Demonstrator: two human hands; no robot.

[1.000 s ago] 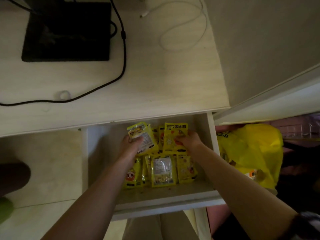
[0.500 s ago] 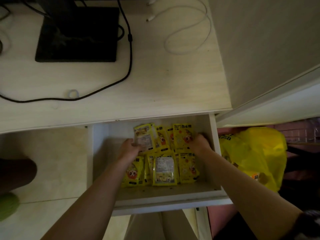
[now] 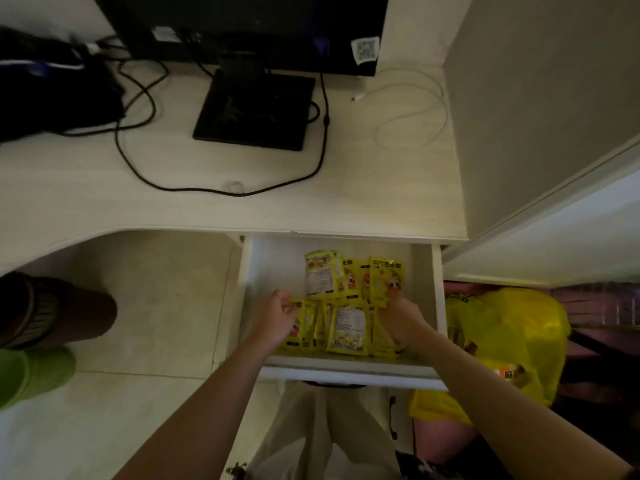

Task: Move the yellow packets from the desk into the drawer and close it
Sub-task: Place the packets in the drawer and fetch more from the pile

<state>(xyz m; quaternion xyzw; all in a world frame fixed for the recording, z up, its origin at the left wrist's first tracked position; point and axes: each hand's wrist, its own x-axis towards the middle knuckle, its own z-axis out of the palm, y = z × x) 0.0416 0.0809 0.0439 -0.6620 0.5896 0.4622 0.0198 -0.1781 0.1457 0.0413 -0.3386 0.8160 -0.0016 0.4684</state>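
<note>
The white drawer (image 3: 349, 372) under the desk stands pulled out. Several yellow packets (image 3: 348, 329) lie inside in two rows, a back row (image 3: 353, 277) and a front row. My left hand (image 3: 277, 318) is inside the drawer at the left end of the front row, fingers pinching the top of a packet there. My right hand (image 3: 398, 318) reaches in at the right end, fingers curled on the packets between the two rows. No yellow packets show on the desk top (image 3: 173, 209).
A black monitor stand (image 3: 254, 110), black cables (image 3: 138, 157) and a white cable (image 3: 412, 116) lie on the desk. A yellow plastic bag (image 3: 502, 337) sits right of the drawer. A wall panel (image 3: 540, 98) rises at right. A shoe and green object (image 3: 31, 372) are on the floor left.
Both hands have moved from the back row of packets toward me onto the front row. The camera has tilted up, showing more of the desk and monitor.
</note>
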